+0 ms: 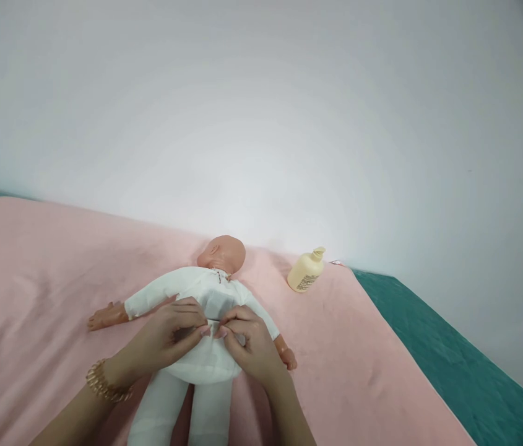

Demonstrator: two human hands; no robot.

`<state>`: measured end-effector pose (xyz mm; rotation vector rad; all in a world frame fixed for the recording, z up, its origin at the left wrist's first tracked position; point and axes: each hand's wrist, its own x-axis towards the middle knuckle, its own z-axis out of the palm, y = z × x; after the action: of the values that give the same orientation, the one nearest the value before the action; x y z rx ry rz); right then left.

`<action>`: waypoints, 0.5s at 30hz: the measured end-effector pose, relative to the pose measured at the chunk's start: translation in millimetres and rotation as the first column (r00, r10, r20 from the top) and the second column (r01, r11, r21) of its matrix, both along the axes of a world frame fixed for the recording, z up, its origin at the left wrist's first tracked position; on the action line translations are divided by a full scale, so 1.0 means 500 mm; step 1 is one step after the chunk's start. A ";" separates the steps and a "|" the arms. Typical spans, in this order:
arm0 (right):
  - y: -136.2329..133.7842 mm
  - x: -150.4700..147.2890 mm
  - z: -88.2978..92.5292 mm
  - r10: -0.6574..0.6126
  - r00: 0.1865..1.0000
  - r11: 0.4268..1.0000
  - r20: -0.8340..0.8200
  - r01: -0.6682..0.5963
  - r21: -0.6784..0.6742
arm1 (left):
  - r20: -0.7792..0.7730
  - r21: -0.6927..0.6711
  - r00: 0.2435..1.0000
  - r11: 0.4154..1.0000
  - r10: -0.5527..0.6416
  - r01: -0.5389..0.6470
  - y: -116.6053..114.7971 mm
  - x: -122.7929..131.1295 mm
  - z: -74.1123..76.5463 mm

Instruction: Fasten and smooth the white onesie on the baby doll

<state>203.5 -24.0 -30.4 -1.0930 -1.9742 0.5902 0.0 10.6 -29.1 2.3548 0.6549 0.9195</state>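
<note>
- Pinching white cloth on the back of a doll with left hand and right hand, thumbs against fingers.
- Beneath both hands, at near centre: doll face down on pink sheet, head toward far wall.
- Visible right of the doll's head: upright cream pump bottle, with dark print too small to read.
</note>
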 end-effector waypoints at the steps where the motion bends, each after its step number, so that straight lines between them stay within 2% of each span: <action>1: 0.001 0.000 -0.001 0.000 1.000 1.000 0.008 0.000 0.004 | -0.011 0.009 1.000 1.000 0.005 -0.004 0.001 0.001 0.000; 9: 0.002 -0.005 -0.007 -0.024 0.998 0.999 0.061 0.026 -0.031 | -0.104 0.024 0.994 0.999 0.042 -0.040 0.002 0.005 -0.005; 15: -0.001 -0.009 -0.004 -0.051 0.994 0.998 0.094 0.054 -0.030 | -0.059 0.005 0.998 0.999 0.038 -0.038 0.007 0.003 -0.010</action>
<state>199.2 -24.4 -32.5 -1.2080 -2.0147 0.5535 1.7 14.1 -34.0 2.3888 0.7239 0.8711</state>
